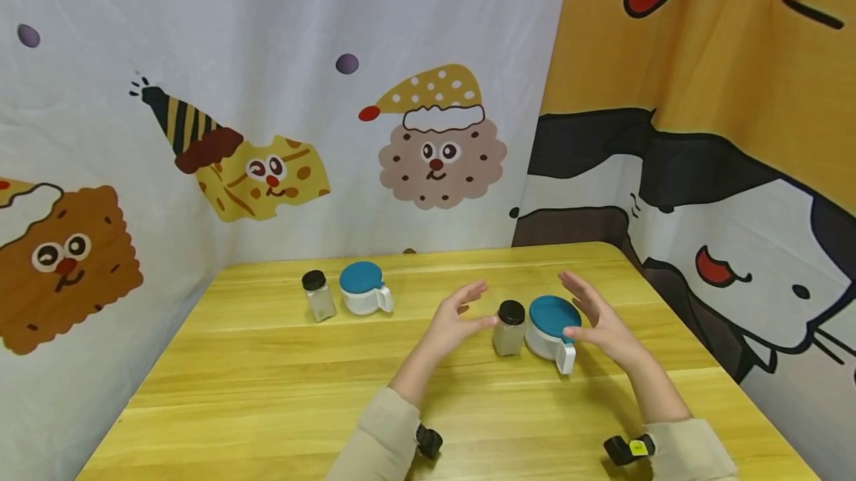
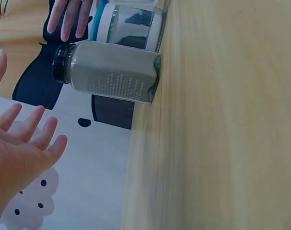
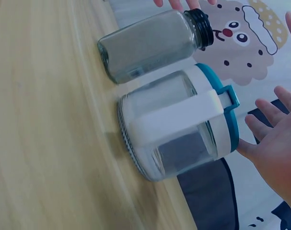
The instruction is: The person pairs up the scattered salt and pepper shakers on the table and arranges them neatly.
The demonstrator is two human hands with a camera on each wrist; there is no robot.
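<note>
A square glass jar with a black lid (image 1: pixel 509 334) stands on the table beside a glass pot with a blue lid and white handle (image 1: pixel 550 334). My left hand (image 1: pixel 456 323) is just left of the black-lidded jar, fingers spread and holding nothing; its thumb overlaps the jar's edge in the head view. My right hand (image 1: pixel 600 323) is at the pot's right side, fingers apart, thumb tip by the lid's rim. In the left wrist view the jar (image 2: pixel 114 72) shows greyish contents and small printed text. The pot's handle (image 3: pixel 179 117) faces the right wrist camera.
Farther back on the left stand a second black-lidded jar (image 1: pixel 319 297) and a second blue-lidded pot (image 1: pixel 362 289). The wooden table (image 1: pixel 267 392) ends at a printed curtain (image 1: pixel 281 79) behind and on the right.
</note>
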